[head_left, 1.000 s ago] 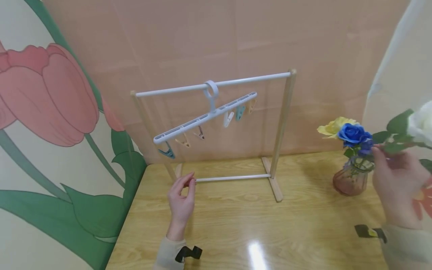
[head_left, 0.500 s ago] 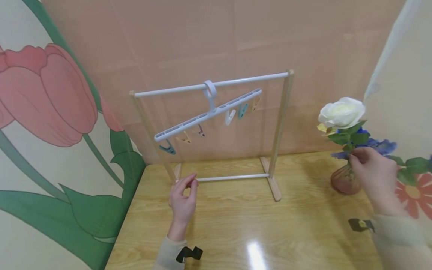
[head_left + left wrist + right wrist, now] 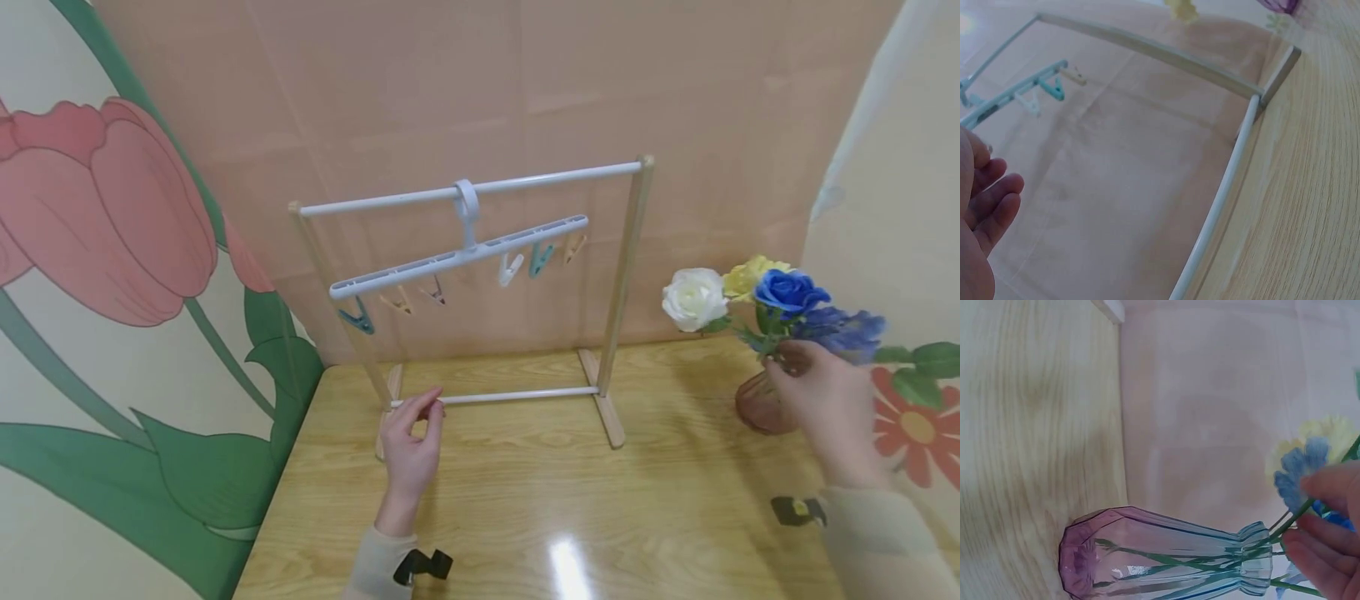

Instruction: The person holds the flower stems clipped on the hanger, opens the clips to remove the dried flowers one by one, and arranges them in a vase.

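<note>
At the right, my right hand [image 3: 828,408] pinches a green stem [image 3: 1298,513] just above the neck of a pink-to-clear glass vase [image 3: 1147,528]. The stem runs down into the vase, and a white rose [image 3: 694,298] leans out to the left above the hand. Around it stand a yellow flower [image 3: 750,275], a blue rose [image 3: 791,292] and a violet-blue flower [image 3: 843,329]. My left hand [image 3: 411,446] hovers with loosely bent fingers near the left end of the rack's lower bar [image 3: 517,395], holding nothing.
A rack with wooden posts [image 3: 626,275] and a white top bar [image 3: 562,177] stands at the back. From it hangs a light blue clip hanger [image 3: 420,271] with several clothespins. A wood-grain table [image 3: 525,492] lies below; walls rise behind and beside it.
The right hand came left and inward with the white rose, which dropped from upright over the vase to leaning left beside the other flowers. The hanger swayed; the left hand barely moved.
</note>
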The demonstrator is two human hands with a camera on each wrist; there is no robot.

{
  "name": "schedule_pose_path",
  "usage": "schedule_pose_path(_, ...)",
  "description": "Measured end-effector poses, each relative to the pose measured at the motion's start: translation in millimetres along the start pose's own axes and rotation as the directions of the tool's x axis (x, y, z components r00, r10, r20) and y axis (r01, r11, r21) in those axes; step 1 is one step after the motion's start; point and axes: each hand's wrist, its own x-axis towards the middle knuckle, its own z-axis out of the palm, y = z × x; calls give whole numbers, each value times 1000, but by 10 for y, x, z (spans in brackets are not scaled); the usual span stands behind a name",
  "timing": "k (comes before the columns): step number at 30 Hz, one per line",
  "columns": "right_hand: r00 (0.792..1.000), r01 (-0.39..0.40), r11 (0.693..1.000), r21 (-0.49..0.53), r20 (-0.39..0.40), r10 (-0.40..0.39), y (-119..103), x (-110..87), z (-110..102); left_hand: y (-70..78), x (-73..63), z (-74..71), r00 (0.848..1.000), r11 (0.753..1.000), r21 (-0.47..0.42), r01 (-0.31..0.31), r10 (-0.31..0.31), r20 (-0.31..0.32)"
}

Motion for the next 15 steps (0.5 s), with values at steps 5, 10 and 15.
schedule_pose_path(5,997,68,994,-83,-17,-70,-86,-2,35,-52,-26,22,1000,1000,-1,-15,15,-2)
schedule_pose_path(10,1000,22,993,-116,-13,-24,-114,21,14,-64,-54,37,1000,1000,-11,-18,18,-1)
schedule_pose_path(15,998,27,995,-93,-60,-32,-82,-18,9,-29,-53,28,1000,1000,-16,-6,6,13)
